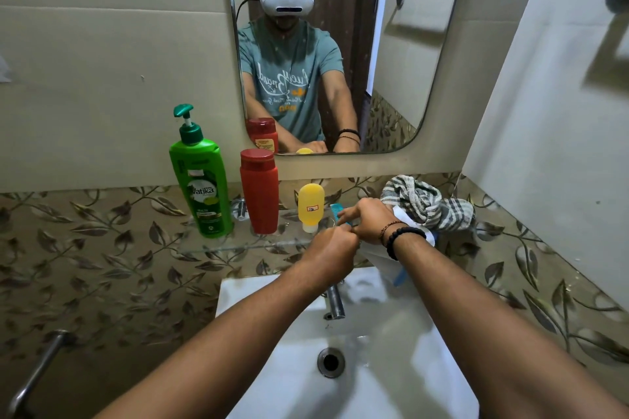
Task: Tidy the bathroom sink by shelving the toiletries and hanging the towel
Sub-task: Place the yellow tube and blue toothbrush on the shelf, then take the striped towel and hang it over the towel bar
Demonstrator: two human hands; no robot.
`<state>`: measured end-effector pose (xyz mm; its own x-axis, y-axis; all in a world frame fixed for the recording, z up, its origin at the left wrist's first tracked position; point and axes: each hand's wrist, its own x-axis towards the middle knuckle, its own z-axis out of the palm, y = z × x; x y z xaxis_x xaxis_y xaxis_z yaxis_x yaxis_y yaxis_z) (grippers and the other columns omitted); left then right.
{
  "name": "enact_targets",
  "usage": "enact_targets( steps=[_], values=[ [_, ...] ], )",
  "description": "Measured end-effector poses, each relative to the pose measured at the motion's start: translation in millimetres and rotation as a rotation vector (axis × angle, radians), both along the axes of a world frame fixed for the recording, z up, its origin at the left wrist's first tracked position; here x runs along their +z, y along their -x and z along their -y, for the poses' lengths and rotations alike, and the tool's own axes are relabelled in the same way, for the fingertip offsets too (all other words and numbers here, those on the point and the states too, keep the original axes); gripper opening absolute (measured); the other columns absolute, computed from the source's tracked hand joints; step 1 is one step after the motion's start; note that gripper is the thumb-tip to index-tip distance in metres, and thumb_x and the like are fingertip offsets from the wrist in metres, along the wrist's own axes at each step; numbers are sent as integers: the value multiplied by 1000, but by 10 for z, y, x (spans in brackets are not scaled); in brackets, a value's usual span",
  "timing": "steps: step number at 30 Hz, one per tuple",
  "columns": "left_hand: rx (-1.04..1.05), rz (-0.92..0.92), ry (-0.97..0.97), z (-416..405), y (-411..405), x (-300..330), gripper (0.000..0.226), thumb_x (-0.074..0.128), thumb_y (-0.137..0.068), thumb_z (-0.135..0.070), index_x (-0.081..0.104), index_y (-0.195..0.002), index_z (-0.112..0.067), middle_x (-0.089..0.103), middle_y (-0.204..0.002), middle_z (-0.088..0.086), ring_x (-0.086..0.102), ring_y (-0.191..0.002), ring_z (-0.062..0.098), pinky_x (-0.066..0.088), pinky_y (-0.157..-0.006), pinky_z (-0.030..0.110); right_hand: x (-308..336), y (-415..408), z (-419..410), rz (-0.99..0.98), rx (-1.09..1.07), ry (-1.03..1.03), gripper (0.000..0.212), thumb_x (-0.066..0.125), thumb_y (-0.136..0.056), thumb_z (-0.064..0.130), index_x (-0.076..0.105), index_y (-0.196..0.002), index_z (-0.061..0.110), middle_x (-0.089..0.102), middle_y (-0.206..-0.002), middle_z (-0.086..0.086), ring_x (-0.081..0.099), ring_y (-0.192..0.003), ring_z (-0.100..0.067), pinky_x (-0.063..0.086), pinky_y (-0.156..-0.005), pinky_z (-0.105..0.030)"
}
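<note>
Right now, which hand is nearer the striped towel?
Right. The right hand sits just left of the striped towel, almost touching it; the left hand is lower and farther left, over the sink's back edge.

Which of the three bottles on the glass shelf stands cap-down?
The small yellow bottle, nearest the hands. Its white cap rests on the shelf, while the green pump bottle and the red bottle stand cap-up.

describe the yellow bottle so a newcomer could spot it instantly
Find the glass shelf under the mirror, above the sink. Three bottles stand there; the yellow bottle is rightmost, beside the red bottle. It is the smallest, standing cap-down, with a small white sticker.
</note>
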<state>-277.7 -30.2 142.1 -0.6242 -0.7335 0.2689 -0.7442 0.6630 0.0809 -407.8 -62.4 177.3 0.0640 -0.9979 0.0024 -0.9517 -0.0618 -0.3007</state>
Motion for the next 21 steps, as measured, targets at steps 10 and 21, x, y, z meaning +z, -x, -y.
enact_targets(
  steps=[10, 21],
  values=[
    [-28, -86, 3, 15, -35, 14, 30, 66, -89, -18, 62, -113, 0, 62, -108, 17, 63, -94, 34, 57, -76, 42, -18, 54, -17, 68, -9, 77, 30, 72, -82, 21, 74, -109, 33, 67, -127, 14, 53, -126, -12, 35, -105, -44],
    [-82, -224, 138, 164, 0, 612, 20, 56, -93, -14, 66, -87, 2, 62, -87, 18, 61, -74, 35, 54, -62, 44, 679, 867, -103, 92, -405, 344, 27, 79, -77, 39, 78, -87, 14, 77, -89, -8, 69, -83, -24, 56, -77, -32]
  ],
)
